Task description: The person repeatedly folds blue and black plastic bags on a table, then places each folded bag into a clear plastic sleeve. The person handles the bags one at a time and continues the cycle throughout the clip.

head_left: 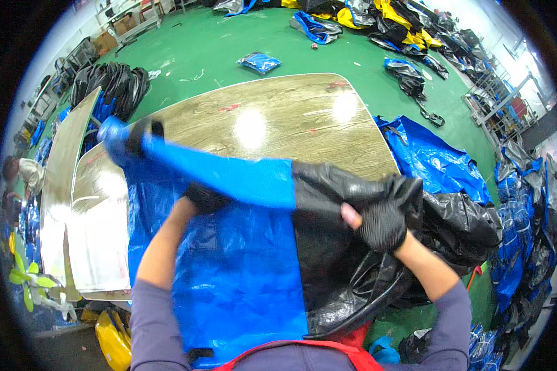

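A large blue-and-black tarpaulin sheet (241, 272) lies across the near part of the wood-grain table (278, 117), its blue half to the left and its black half to the right. Its blue upper edge is raised and folded over, blurred at the far left end, where a black strap (145, 136) shows. My left hand (205, 198), in a black glove, reaches beneath this fold, and its fingers are hidden. My right hand (382, 226), in a ribbed black glove with the thumb tip bare, grips bunched black material. More black material trails off the table's right side.
Beyond the right table edge lies a blue sheet (439, 157). Dark bags (111, 86) are heaped at far left, and a packed blue bundle (260, 62) rests on the green floor (198, 46). Yellow and black material (384, 25) is piled behind. A person (31, 176) is at far left.
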Demonstrator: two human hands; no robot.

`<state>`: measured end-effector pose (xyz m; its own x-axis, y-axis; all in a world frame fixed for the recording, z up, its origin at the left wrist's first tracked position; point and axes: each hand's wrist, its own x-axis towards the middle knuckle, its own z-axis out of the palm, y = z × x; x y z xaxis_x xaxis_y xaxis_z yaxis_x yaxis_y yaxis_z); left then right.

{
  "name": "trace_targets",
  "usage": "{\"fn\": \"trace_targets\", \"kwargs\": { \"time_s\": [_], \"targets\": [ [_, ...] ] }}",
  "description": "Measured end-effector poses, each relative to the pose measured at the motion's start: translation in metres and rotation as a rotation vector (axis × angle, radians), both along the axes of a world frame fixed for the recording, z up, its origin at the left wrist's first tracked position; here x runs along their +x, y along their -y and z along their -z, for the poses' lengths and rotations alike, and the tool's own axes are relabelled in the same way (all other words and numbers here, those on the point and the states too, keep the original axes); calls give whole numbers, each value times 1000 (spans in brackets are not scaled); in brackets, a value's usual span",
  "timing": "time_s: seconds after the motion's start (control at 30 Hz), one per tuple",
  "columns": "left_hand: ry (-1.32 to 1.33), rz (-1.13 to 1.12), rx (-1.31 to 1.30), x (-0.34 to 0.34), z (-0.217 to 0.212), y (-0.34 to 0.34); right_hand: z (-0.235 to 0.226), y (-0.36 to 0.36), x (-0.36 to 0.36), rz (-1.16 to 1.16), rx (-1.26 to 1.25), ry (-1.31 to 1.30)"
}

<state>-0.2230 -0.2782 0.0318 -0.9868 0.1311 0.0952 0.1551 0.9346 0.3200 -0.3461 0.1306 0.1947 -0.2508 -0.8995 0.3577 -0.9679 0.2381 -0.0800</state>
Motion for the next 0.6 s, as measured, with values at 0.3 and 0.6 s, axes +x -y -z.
{"fn": "trace_targets", "kwargs": {
  "time_s": [0.3, 0.6],
  "targets": [
    [-705, -717, -37, 216, -159, 199, 14, 1, 36, -53, 718, -91],
    [242, -234, -379, 157, -68, -18, 29, -12, 16, 295, 391, 9]
  ]
}}
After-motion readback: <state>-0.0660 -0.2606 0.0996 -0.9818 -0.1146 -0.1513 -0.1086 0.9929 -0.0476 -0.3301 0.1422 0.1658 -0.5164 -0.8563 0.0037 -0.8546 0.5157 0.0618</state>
